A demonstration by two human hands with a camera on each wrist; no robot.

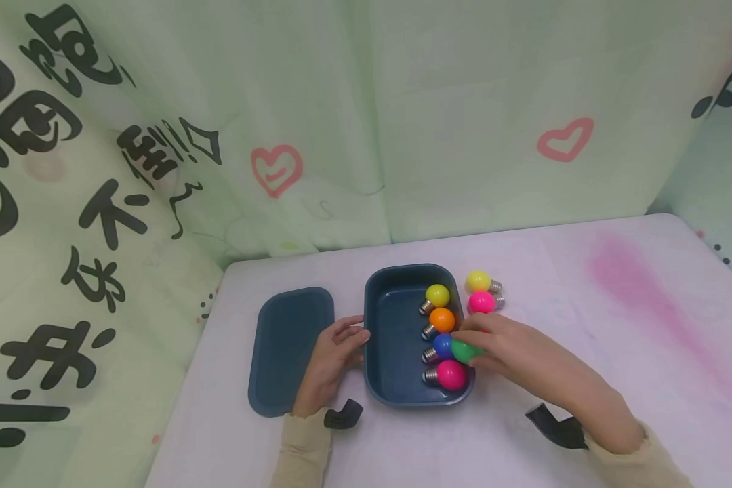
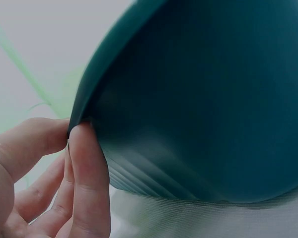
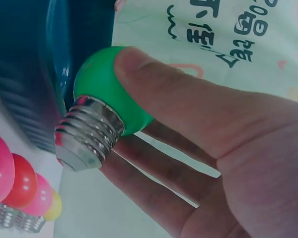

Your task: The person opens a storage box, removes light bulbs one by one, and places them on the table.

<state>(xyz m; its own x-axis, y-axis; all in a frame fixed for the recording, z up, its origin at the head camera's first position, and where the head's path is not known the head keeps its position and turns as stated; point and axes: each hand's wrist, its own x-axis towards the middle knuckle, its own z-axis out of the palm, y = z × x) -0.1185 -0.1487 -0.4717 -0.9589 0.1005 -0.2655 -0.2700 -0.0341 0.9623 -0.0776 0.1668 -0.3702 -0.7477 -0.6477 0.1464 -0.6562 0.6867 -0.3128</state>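
A dark blue rectangular container (image 1: 396, 386) stands on the table, and its left rim is pinched between the thumb and fingers of my left hand (image 1: 332, 356). Over its right wall, my right hand (image 1: 506, 346) grips a green light bulb (image 3: 109, 84) by its round part, the metal screw base pointing away from the palm. Inside, along the right side, lie a yellow bulb (image 1: 438, 295), an orange bulb (image 1: 442, 319), a blue bulb (image 1: 443, 346) and a magenta bulb (image 1: 451, 375). The green bulb hangs beside the blue one; whether they touch I cannot tell.
Right of the container lie a yellow bulb (image 1: 478, 281) and a pink bulb (image 1: 481, 302). The right wrist view also shows a red bulb (image 3: 22, 181) in that row, hidden behind my hand from above. A flat dark blue lid (image 1: 280, 352) lies at the left.
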